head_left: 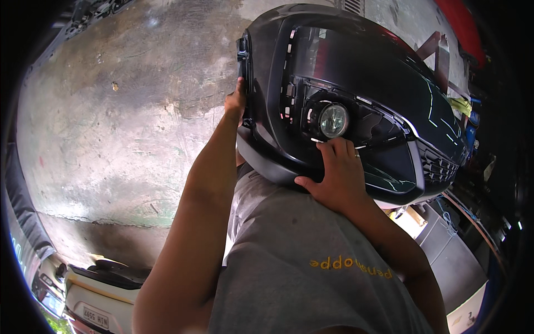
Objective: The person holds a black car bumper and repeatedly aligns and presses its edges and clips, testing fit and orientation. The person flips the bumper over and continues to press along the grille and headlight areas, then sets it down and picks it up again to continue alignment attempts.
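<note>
A dark, glossy car bumper (pixel 356 50) spreads out in front of me, close against my body. Its outer face carries a round fog light (pixel 334 120) with a clear lens, set in a black housing with open slots around it. At the bumper's left end, my left hand (pixel 236 103) grips the edge by a black bracket (pixel 243 55); most of those fingers are hidden behind the edge. Just below the fog light, my right hand (pixel 340 172) holds the bumper's near edge. Its fingertips curl into the light's recess, and the thumb presses on the lower lip.
Stained concrete floor (pixel 139 139) stretches to the left. A white car (pixel 94 295) stands at the lower left. A red panel (pixel 461 28) and a rusty metal stand (pixel 441 61) are beyond the bumper at upper right. A grey cabinet (pixel 453 256) stands at lower right.
</note>
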A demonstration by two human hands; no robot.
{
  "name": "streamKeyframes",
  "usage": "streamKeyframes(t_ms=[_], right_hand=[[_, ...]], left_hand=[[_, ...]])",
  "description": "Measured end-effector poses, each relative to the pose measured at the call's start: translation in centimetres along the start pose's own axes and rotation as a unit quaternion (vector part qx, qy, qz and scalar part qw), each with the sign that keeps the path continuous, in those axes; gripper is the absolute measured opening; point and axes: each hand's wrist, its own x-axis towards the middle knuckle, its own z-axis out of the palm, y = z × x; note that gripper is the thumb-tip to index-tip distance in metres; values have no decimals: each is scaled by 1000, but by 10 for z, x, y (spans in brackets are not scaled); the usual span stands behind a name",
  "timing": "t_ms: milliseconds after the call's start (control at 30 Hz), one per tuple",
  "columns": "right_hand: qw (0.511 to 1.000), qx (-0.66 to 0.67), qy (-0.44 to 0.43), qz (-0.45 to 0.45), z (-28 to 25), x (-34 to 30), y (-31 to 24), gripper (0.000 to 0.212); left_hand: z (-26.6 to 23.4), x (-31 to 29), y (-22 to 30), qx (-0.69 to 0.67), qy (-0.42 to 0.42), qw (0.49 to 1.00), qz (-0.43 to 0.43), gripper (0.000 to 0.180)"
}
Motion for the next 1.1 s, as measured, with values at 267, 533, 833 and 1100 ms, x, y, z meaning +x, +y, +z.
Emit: streamKeyframes(t_ms=[267, 533, 833, 1100], right_hand=[[990, -14, 131, -47, -1, -30, 4, 74], [993, -11, 117, -28, 13, -60, 12, 79], [994, -36, 99, -22, 16, -63, 14, 81], [983, -63, 172, -21, 36, -75, 11, 66]], left_hand=[[-35, -29, 9, -47, -121, 991, 12, 87], [-39, -46, -30, 19, -144, 988, -47, 84], [-42, -50, -39, -40, -169, 985, -17, 93], [-27, -51, -45, -28, -24, 999, 16, 95]])
